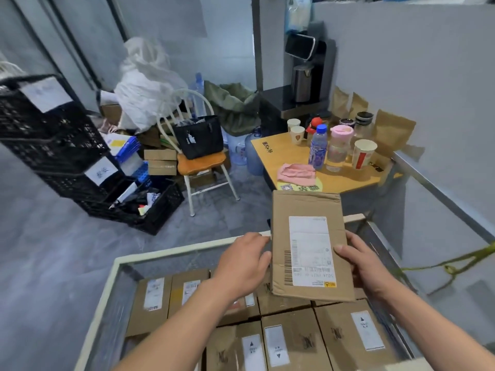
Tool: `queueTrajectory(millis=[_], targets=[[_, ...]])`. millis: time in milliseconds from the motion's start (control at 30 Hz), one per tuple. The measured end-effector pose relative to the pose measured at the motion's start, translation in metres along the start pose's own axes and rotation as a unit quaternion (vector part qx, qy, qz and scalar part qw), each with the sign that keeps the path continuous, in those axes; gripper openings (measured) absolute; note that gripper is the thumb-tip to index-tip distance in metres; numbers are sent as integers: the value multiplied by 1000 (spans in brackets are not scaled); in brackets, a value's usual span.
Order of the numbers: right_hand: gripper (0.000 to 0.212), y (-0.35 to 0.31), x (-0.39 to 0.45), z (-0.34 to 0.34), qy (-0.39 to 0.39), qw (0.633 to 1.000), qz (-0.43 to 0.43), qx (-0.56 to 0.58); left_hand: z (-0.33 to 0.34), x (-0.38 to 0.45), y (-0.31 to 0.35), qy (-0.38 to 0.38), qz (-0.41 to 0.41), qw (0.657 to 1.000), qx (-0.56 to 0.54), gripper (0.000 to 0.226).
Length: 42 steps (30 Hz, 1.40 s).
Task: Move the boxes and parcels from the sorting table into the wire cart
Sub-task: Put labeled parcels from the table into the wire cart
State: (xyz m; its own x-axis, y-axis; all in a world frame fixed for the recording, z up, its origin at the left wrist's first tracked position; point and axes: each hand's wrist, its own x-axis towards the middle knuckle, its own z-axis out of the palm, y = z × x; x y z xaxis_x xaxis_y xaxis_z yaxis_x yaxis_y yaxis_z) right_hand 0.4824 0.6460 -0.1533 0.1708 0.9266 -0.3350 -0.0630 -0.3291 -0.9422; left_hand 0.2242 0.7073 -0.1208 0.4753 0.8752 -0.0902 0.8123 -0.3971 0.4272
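I see a grey floor (53, 263) and pale grey walls (401, 62); no sorting table I can pick out from this head view. Directly below is the wire cart with cream-coloured top rail (171, 249), mesh sides, already holding rows of brown cardboard boxes with white labels (294, 341) packed side by side.

Task item: flat brown cardboard parcel (308, 245), held above the cart's far right corner, tilted up, label face toward me. White shipping label with barcodes down its left edge and a yellow patch at the bottom; text too blurred to read. Top flap edge is creased.

Grip: left hand (242, 266) clasps the parcel's left edge, fingers curled behind it. Right hand (359, 259) grasps the right edge, thumb on the front face, fingers behind.

Around: stacked black plastic crates with paper tags (53, 135) far left, white spindle-back chair with orange cushion (201, 162) carrying a black tote bag (199, 136), white sacks (144, 81) behind it. Beyond the cart on the right, a yellow wooden table (284, 156) with paper cups, bottles, a pink cloth (296, 172), and a black water dispenser (308, 73). Green cord (455, 261) trails off the cart's right side. The table corner sits just beyond the cart's far rail.
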Motion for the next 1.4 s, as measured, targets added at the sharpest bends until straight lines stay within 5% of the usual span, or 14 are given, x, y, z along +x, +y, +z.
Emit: queueTrajectory(millis=[667,1400], targets=[[66,15,78,87,-2,998,49,-38,4,32,-122,-13,0,999,-29,37],[53,208,187,54,-26,974,210,-81,171,60,-181,-143,-153,976,60,57]])
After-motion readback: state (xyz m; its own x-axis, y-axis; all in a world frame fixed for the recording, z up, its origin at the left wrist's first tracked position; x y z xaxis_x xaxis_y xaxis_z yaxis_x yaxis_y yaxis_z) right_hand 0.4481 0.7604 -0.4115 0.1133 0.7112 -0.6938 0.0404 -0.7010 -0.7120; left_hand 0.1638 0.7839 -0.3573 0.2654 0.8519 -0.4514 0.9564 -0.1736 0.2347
